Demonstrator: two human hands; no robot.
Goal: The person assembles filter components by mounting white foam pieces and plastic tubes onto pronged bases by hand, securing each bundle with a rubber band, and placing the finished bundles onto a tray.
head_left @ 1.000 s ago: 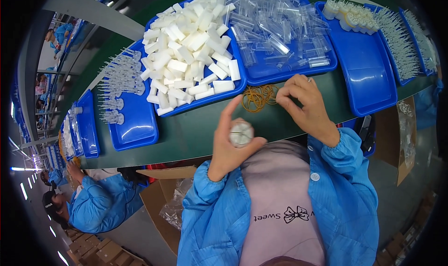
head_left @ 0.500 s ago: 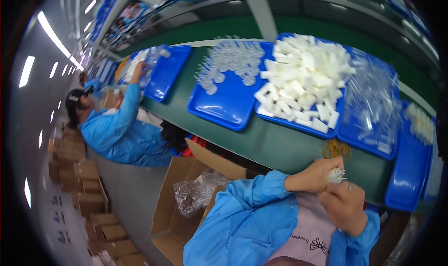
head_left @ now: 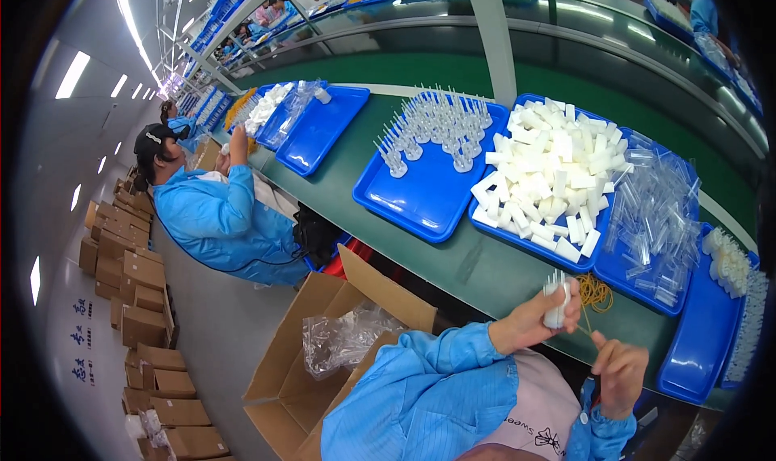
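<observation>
One white pronged bundle (head_left: pixel 554 317) beside the yellow bands (head_left: pixel 598 294) sits grasped in my left fingers (head_left: pixel 573 298); my right fingers (head_left: pixel 600 341) pinch a stretched band (head_left: pixel 586 321), apparently mid-fastening, the next move likely calling for another loop.

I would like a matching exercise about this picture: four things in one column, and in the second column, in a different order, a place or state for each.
1. White blocks
2. Rubber bands
3. Open box
4. Left hand

A. On the green table, in a yellowish tangle
B. Closed around a white pronged piece
C. Heaped just left of the clear tubes
D. Brown, with clear plastic inside

Pairs: 1-C, 2-A, 3-D, 4-B
</observation>
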